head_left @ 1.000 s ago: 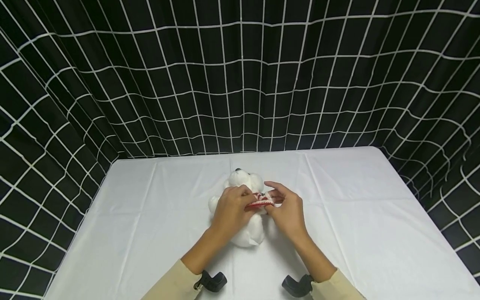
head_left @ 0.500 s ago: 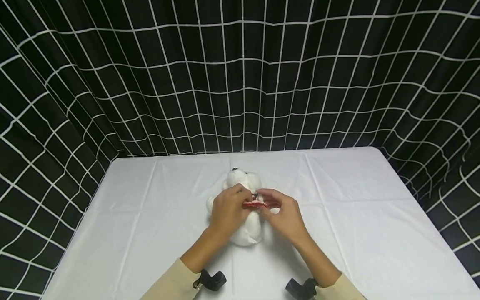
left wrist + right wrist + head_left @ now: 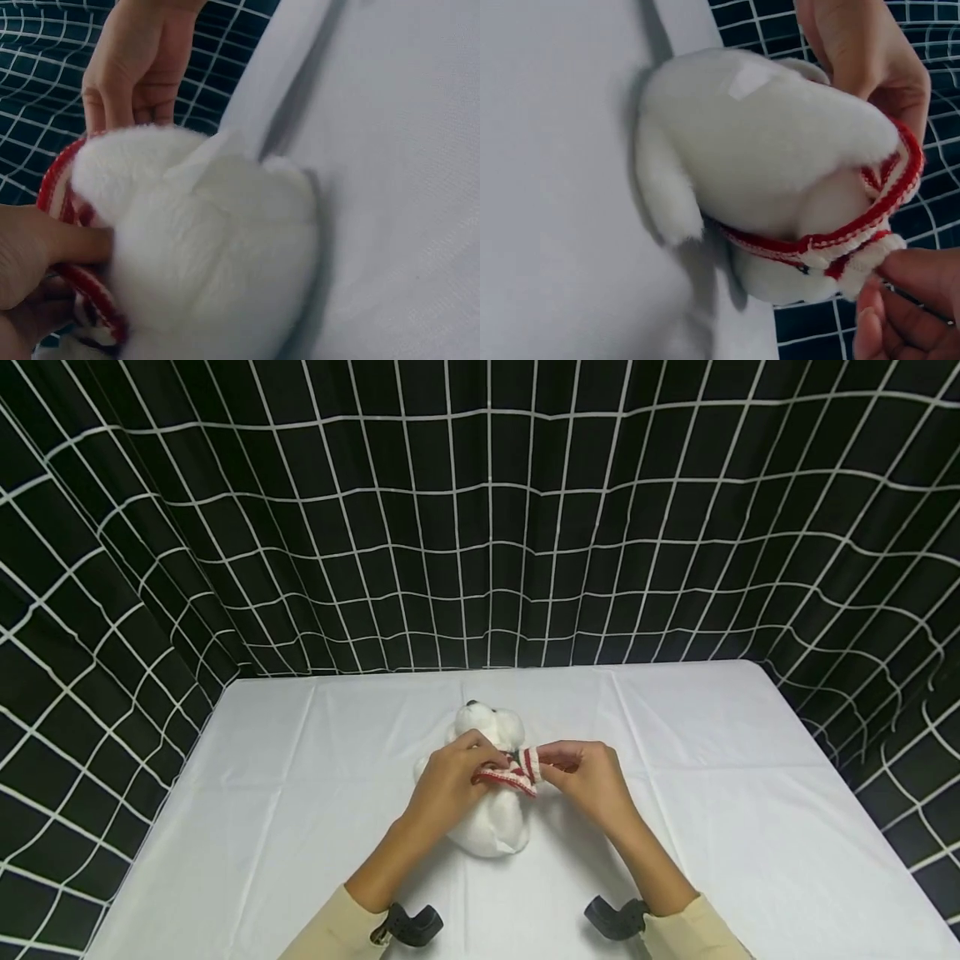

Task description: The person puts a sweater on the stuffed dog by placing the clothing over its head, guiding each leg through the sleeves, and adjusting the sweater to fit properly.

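Note:
A white plush bear (image 3: pixel 489 831) with a dark nose lies on the table, its head toward the far edge. Around its upper body is a small red-and-white knit sweater (image 3: pixel 508 778); the red hem (image 3: pixel 817 241) loops about the body in the right wrist view. My left hand (image 3: pixel 448 783) grips the sweater at the bear's left side as seen from above, its thumb inside the hem in the left wrist view. At the other side my right hand (image 3: pixel 596 781) pinches the end of a striped sleeve (image 3: pixel 866 264) between thumb and fingers. The bear's chest is mostly hidden.
A white cloth (image 3: pixel 247 827) with fold creases covers the table. Behind and at both sides hangs a black curtain (image 3: pixel 465 527) with a white grid. Each wrist bears a black camera mount (image 3: pixel 415 926) beside a beige sleeve (image 3: pixel 337 927).
My right hand has moved right, from the sweater's hem to the sleeve, which now sticks out sideways. My left hand keeps its grip and has shifted slightly left; the hem now slants.

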{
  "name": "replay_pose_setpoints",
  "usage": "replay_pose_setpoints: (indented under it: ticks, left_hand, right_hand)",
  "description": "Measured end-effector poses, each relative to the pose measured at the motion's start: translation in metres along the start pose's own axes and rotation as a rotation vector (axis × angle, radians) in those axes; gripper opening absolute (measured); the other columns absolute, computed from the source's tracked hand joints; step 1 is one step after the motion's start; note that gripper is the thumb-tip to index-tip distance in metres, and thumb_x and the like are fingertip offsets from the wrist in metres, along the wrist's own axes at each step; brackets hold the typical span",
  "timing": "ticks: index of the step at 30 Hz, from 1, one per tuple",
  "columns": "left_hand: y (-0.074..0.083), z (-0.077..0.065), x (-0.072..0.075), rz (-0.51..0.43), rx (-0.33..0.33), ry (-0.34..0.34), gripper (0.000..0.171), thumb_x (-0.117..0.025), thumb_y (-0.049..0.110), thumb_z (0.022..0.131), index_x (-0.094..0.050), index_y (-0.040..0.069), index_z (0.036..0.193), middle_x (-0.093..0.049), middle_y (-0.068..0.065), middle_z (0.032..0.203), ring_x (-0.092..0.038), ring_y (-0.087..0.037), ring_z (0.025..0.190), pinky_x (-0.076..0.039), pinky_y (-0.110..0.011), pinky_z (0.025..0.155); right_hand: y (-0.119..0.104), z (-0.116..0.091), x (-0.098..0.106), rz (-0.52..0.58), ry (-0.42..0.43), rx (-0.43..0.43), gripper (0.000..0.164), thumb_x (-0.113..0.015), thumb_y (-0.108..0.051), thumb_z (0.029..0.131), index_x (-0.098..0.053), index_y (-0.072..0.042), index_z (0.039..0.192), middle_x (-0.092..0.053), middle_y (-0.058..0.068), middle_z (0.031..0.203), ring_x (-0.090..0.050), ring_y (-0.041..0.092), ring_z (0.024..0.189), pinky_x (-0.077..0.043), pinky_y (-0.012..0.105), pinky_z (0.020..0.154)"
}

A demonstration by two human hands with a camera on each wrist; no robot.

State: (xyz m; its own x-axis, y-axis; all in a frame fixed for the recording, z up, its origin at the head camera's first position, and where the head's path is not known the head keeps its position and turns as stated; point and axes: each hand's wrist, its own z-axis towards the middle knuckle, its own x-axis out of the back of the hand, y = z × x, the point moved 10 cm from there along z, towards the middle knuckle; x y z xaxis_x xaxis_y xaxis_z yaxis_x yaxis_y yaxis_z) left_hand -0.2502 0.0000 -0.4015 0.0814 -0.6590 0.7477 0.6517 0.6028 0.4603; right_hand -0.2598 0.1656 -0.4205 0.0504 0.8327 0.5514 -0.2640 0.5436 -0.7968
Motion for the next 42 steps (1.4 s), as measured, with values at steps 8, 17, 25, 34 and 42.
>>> replay_pose_setpoints:
  ticks: [8, 17, 25, 34, 42]
  left_hand:
    - [0.0, 0.0, -0.004, -0.044, -0.018, 0.037, 0.033, -0.082, -0.01, 0.072, -0.077, 0.016, 0.092, -0.064, 0.005, 0.092, -0.067, -0.014, 0.084, -0.055, -0.031, 0.073]
    - [0.005, -0.002, -0.008, -0.033, -0.051, 0.099, 0.031, -0.081, -0.014, 0.069, -0.072, 0.013, 0.081, -0.063, 0.004, 0.088, -0.067, -0.013, 0.078, -0.054, -0.027, 0.068]
    - [0.012, -0.003, -0.007, -0.009, -0.104, 0.163, 0.03, -0.077, -0.015, 0.069, -0.067, 0.012, 0.076, -0.061, 0.003, 0.086, -0.065, -0.013, 0.074, -0.053, -0.024, 0.065]
    - [0.019, 0.004, -0.007, -0.087, -0.098, -0.019, 0.023, -0.077, -0.005, 0.08, -0.073, 0.014, 0.091, -0.063, 0.005, 0.097, -0.062, -0.009, 0.086, -0.051, -0.021, 0.075]
    - [-0.027, -0.003, 0.03, -0.344, 0.232, 0.115, 0.018, -0.063, 0.025, 0.102, -0.077, 0.014, 0.099, -0.071, 0.006, 0.103, -0.066, -0.013, 0.098, -0.055, -0.038, 0.085]
  right_hand:
    - [-0.001, 0.006, -0.011, -0.049, -0.134, 0.045, 0.023, -0.08, -0.004, 0.084, -0.079, -0.005, 0.106, -0.078, 0.003, 0.089, -0.069, 0.015, 0.077, -0.054, 0.028, 0.069]
    - [0.003, 0.007, -0.03, -0.01, -0.267, 0.059, 0.03, -0.075, 0.007, 0.079, -0.072, 0.004, 0.108, -0.074, 0.009, 0.09, -0.062, 0.016, 0.077, -0.048, 0.024, 0.065]
    - [0.001, 0.006, -0.035, -0.028, -0.226, 0.046, 0.027, -0.079, 0.004, 0.078, -0.072, 0.003, 0.105, -0.066, 0.003, 0.078, -0.052, 0.012, 0.068, -0.043, 0.023, 0.058]
    - [0.011, 0.005, -0.026, -0.018, -0.165, -0.08, 0.01, -0.072, -0.005, 0.081, -0.071, -0.006, 0.091, -0.065, 0.0, 0.078, -0.055, 0.014, 0.07, -0.046, 0.026, 0.059]
    - [0.017, 0.001, -0.025, -0.019, -0.185, -0.152, 0.015, -0.073, -0.008, 0.078, -0.07, -0.01, 0.092, -0.068, 0.004, 0.088, -0.057, 0.02, 0.085, -0.046, 0.032, 0.073]
